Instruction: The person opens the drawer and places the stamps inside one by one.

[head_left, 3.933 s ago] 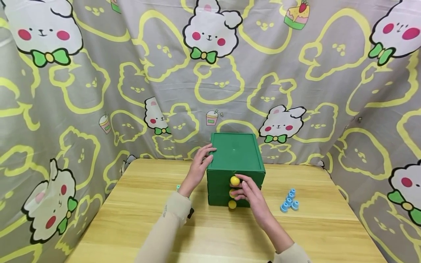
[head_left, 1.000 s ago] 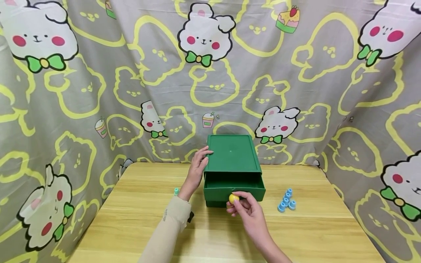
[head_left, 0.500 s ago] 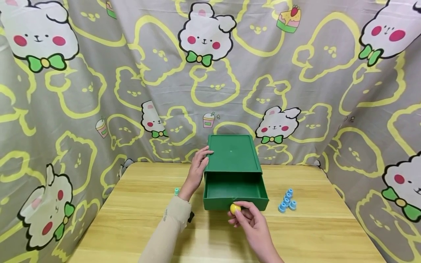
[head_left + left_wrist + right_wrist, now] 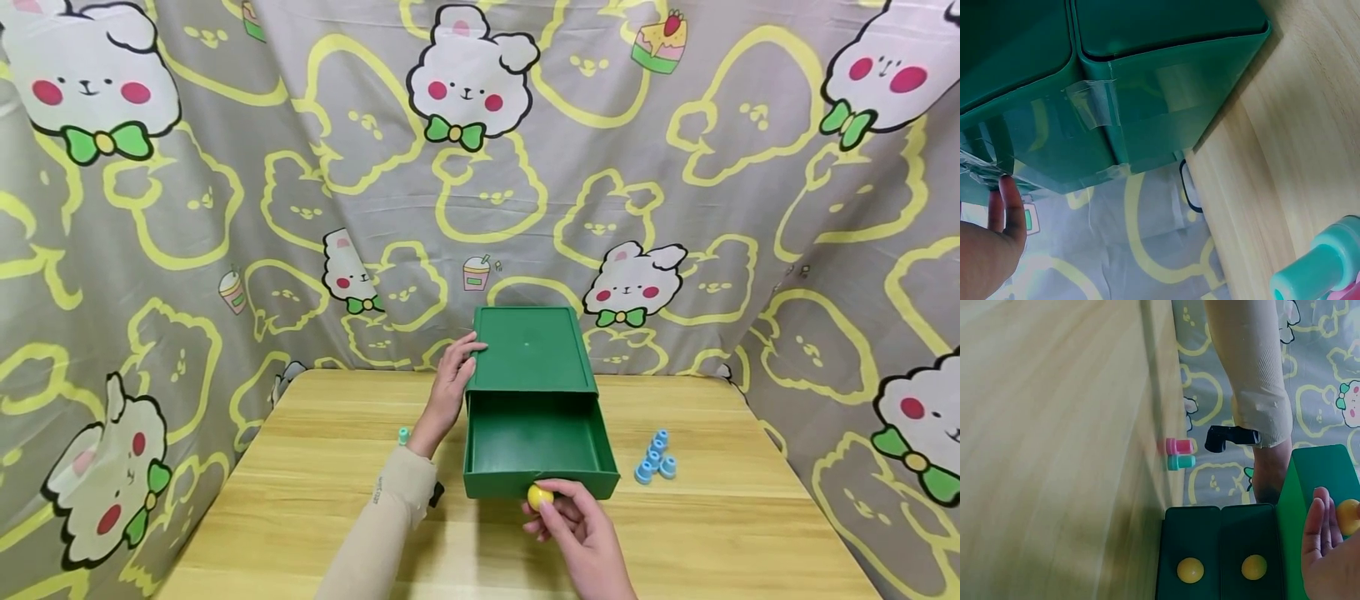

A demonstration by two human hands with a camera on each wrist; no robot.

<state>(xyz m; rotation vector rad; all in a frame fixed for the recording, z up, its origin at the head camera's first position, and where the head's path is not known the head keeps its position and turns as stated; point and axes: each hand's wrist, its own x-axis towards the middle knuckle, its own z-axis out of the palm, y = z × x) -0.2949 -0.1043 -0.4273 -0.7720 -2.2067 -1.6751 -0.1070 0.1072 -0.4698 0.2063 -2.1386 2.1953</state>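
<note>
**Insp. A:** Status at time of check?

**Insp. B:** Top drawer [image 4: 536,442] of the green drawer box [image 4: 528,350] stood pulled well out toward the person; inside looked bare. Right hand [image 4: 581,529] pinched the yellow knob [image 4: 539,497] on the drawer front, fingers curled round it. Left hand [image 4: 452,379] lay flat vs. the box's left side near the top edge, fingers straight, bracing, gripping nothing. Right-wrist view showed two lower drawers shut, each w/ its own yellow knob [image 4: 1190,570].

**Insp. A:** Step in hand, in your judgement?

**Insp. B:** Drawer-opening, at or near full travel. Judged next move: let go of the knob w/o dragging the drawer off its runners, keep the box braced, then reach right for the blue caps [image 4: 655,460], the likeliest load.

**Insp. A:** Surface and room?

**Insp. B:** Light wood-grain counter [image 4: 315,508]. Blue caps sat in a cluster right of the box, near but apart from it. A small teal piece [image 4: 402,435] stood left of the box, by the left wrist; wrist view showed a pink one [image 4: 1179,446] beside it. Grey cloth [image 4: 225,208] printed w/ yellow outlines and white rabbits hung round the back and both sides. Lighting even, no obstructions noted.
</note>
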